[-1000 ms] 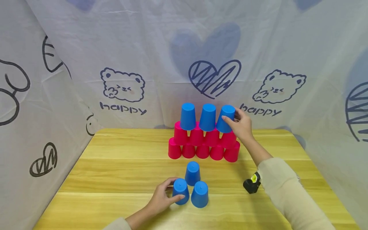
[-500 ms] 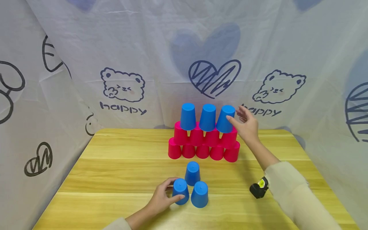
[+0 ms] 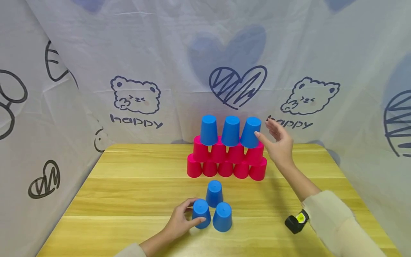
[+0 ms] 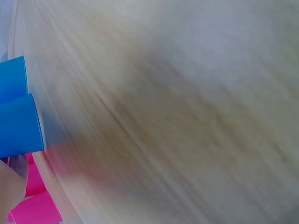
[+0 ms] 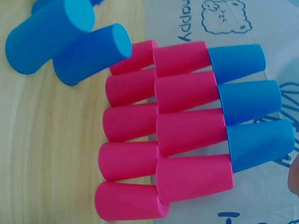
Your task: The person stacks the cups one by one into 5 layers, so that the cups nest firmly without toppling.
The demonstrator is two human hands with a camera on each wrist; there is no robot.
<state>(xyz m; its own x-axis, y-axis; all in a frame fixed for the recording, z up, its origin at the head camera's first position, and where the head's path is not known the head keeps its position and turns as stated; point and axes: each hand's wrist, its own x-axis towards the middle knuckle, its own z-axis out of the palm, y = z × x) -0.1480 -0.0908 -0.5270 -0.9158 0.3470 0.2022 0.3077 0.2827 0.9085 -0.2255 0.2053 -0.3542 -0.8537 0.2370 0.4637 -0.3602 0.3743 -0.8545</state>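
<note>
Upside-down cups make a stack in the head view: pink cups in two rows, with three blue cups on top. Beside the top row's right blue cup, my right hand has its thumb and fingers spread. In the right wrist view a fingertip shows apart from that cup. Nearer on the table, three more blue cups stand upside down. My left hand grips the left one of these, a blue cup, thumb in front and fingers behind. The other two are a back cup and a right cup.
A wooden table bears all the cups. Behind it hangs a pale cloth with drawn hearts and bears, close to the stack. A black wrist camera with a yellow patch sits at my right sleeve.
My right hand has let go of the top row's right blue cup and drawn back to the right, its fingers opening. The left hand has stayed on its cup.
</note>
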